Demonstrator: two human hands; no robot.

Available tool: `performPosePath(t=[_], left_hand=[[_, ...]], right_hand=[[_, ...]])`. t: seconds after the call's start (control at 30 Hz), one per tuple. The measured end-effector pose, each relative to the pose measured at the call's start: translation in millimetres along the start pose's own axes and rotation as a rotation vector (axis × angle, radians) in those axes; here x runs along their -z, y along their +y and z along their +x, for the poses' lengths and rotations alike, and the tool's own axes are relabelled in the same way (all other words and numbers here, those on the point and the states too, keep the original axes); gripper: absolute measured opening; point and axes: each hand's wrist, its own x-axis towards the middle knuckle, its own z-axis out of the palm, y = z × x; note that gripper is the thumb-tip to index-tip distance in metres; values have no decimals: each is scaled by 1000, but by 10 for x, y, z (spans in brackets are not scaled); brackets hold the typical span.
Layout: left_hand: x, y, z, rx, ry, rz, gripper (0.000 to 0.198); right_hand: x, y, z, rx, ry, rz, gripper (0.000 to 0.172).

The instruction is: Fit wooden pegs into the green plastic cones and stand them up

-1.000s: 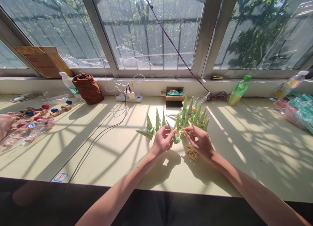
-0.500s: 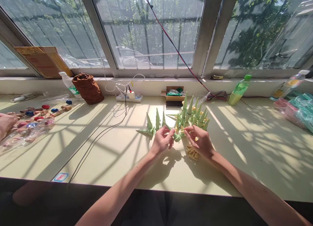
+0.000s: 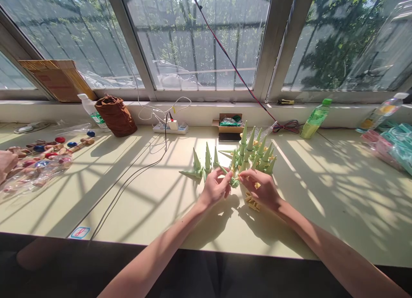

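My left hand (image 3: 214, 188) is closed around a green pointed plastic piece (image 3: 234, 183), whose round base shows beyond my fingertips. My right hand (image 3: 263, 190) pinches a small yellow piece (image 3: 237, 177) against that base; the fingers partly cover it. Just below my right hand lies a pile of small yellow pieces (image 3: 252, 203), partly hidden by it. Behind both hands stands a dense group of green cone-shaped pieces (image 3: 249, 145) with yellow bits among them. To the left, several more green spiky pieces (image 3: 197, 164) rest on the table.
Another person's hand (image 3: 7, 165) is at the far left beside wooden toys with red and blue balls (image 3: 41, 164). A black cable (image 3: 137, 173) crosses the table from a power strip (image 3: 170, 129). Behind stand a small open box (image 3: 230, 129), a green bottle (image 3: 316, 120) and a brown pouch (image 3: 116, 117).
My right hand has moved slightly left, bringing the yellow piece up to the green one. My left hand has shifted a little right. The other person's hand at far left has changed pose.
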Motion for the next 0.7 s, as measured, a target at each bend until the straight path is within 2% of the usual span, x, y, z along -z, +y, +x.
performPosePath(t=[0.2,0.4,0.7], left_hand=[[-6,45,-16,8,-35,17,36],[-24,82,-28,18,-5,29,35],[-1,67,-75,-55,-5,146,28]], right_hand=[[-11,10,0,26,-23,-32,14],[-26,27,-8,41,-23,-58,14],[-41,53,-15,56,-29,-36,11]])
